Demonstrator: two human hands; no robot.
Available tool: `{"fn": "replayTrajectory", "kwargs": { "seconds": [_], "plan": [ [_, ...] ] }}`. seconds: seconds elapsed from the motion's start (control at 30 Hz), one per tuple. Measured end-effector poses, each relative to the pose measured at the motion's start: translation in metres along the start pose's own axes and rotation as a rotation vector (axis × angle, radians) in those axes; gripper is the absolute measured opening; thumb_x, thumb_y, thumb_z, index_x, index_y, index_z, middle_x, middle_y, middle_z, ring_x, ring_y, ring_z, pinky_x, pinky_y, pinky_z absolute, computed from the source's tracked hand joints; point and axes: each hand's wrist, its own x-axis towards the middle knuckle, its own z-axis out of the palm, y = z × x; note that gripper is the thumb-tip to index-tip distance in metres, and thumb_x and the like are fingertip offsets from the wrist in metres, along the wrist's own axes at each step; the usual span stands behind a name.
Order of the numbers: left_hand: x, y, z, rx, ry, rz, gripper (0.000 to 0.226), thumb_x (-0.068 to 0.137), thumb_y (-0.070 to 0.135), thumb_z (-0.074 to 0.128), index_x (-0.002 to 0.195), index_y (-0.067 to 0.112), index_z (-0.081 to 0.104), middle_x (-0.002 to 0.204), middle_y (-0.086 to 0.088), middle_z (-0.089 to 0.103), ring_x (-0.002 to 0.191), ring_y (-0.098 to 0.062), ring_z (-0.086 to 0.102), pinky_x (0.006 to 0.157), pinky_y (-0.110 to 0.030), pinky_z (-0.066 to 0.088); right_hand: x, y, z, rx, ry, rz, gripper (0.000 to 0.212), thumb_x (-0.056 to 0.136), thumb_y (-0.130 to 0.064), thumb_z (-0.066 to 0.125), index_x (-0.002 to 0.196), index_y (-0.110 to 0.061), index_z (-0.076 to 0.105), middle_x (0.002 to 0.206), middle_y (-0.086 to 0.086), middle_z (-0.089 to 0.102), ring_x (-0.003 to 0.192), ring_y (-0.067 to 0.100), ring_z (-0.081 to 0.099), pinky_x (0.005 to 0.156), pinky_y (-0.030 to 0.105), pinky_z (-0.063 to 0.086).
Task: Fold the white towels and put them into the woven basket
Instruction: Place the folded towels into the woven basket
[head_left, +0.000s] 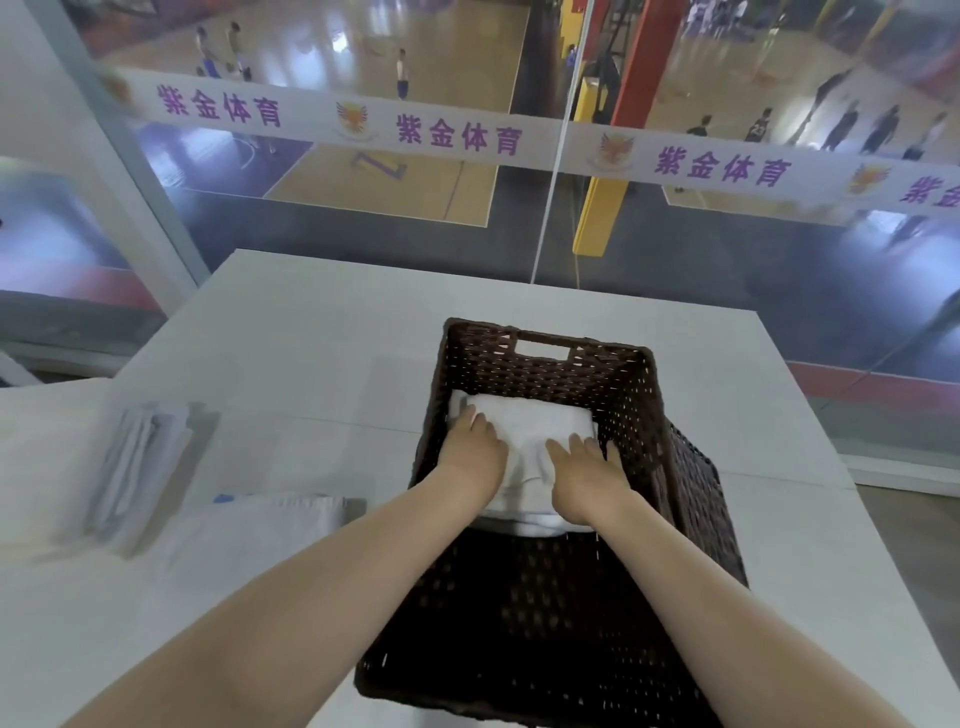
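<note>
- Fingers (470, 415) of both hands are lying straight and close together, flat on the folded towel, apparently pressing it down so it settles level.
- Table (322, 322) is carrying the basket and two more towels (140, 462) at the left, waiting within reach.
- Basket (685, 467) is standing open-topped, holding the towel (535, 415) against its far wall.
- Left hand (475, 449) and right hand (584, 475) are resting on the towel's near half, fingertips pointing away.

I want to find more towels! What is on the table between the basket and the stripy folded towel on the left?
In the head view, another white towel lies flat there.
</note>
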Motion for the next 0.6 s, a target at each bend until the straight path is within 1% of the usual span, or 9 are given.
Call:
{"fn": "replayTrajectory", "kwargs": {
  "seconds": [0.1,0.13,0.2,0.27,0.37,0.43,0.5,0.53,0.6],
  "plan": [
    [-0.03,-0.01,-0.005,-0.167,0.254,-0.01,0.047,0.097,0.022,0.046,0.141,0.006,0.041,0.149,-0.015,0.037,0.145,-0.034,0.017,0.121,-0.049,0.0,-0.021,-0.019,-0.016,0.35,0.259,-0.074,0.058,0.096,-0.022,0.043,0.151,-0.018,0.027,0.15,0.006,0.039,0.137,0.025,0.035,0.114,0.043,0.027],
    [-0.04,-0.014,-0.004,-0.254,0.331,-0.031,0.046,0.096,0.019,0.044,0.141,0.007,0.042,0.151,-0.014,0.034,0.146,-0.033,0.013,0.121,-0.048,-0.002,-0.029,-0.027,-0.023,0.474,0.32,-0.086,0.055,0.096,-0.021,0.044,0.15,-0.018,0.03,0.15,0.006,0.041,0.137,0.024,0.037,0.113,0.042,0.03],
    [-0.064,-0.025,0.002,-0.43,0.474,-0.07,0.051,0.094,0.02,0.045,0.144,0.012,0.04,0.158,-0.012,0.025,0.149,-0.03,0.008,0.12,-0.044,-0.003,-0.049,-0.047,-0.034,0.665,0.367,-0.104,0.052,0.098,-0.02,0.046,0.148,-0.019,0.034,0.15,0.005,0.041,0.138,0.022,0.037,0.114,0.04,0.031],
    [-0.087,-0.037,0.016,-0.594,0.576,-0.091,0.054,0.092,0.024,0.04,0.146,0.017,0.038,0.16,-0.007,0.024,0.149,-0.027,0.01,0.12,-0.041,0.001,-0.065,-0.068,-0.039,0.73,0.381,-0.149,0.049,0.098,-0.02,0.047,0.146,-0.02,0.038,0.149,0.003,0.043,0.137,0.02,0.037,0.114,0.037,0.03],
    [-0.117,-0.057,0.047,-0.844,0.624,-0.142,0.065,0.084,0.034,0.021,0.144,0.021,0.042,0.156,-0.003,0.031,0.148,-0.025,0.017,0.119,-0.038,0.01,-0.082,-0.104,-0.045,0.771,0.397,-0.243,0.044,0.097,-0.021,0.048,0.141,-0.023,0.043,0.144,-0.004,0.045,0.135,0.014,0.036,0.114,0.032,0.03],
    [-0.132,-0.071,0.074,-0.962,0.609,-0.215,0.062,0.085,0.034,0.027,0.145,0.024,0.041,0.157,-0.001,0.031,0.147,-0.023,0.018,0.12,-0.04,0.017,-0.089,-0.131,-0.049,0.772,0.385,-0.301,0.044,0.098,-0.02,0.047,0.141,-0.026,0.042,0.143,-0.009,0.043,0.135,0.01,0.035,0.112,0.027,0.029],
    [-0.149,-0.085,0.099,-1.058,0.566,-0.288,0.059,0.087,0.031,0.038,0.145,0.024,0.04,0.156,0.0,0.031,0.146,-0.021,0.02,0.12,-0.037,0.017,-0.095,-0.16,-0.049,0.767,0.353,-0.352,0.044,0.098,-0.019,0.046,0.141,-0.027,0.041,0.144,-0.012,0.04,0.136,0.005,0.031,0.11,0.021,0.026],
    [-0.158,-0.092,0.111,-1.085,0.546,-0.316,0.057,0.088,0.029,0.042,0.145,0.022,0.041,0.156,0.0,0.033,0.146,-0.02,0.021,0.119,-0.033,0.015,-0.097,-0.176,-0.048,0.761,0.331,-0.378,0.044,0.099,-0.019,0.045,0.142,-0.026,0.039,0.146,-0.012,0.038,0.137,0.005,0.029,0.109,0.019,0.024],
    [-0.175,-0.106,0.136,-1.11,0.509,-0.367,0.052,0.093,0.022,0.049,0.144,0.018,0.042,0.154,-0.003,0.035,0.145,-0.02,0.022,0.117,-0.029,0.014,-0.095,-0.206,-0.042,0.732,0.259,-0.404,0.047,0.1,-0.021,0.045,0.145,-0.024,0.035,0.15,-0.008,0.034,0.14,0.008,0.026,0.113,0.023,0.023]
  ]
}}
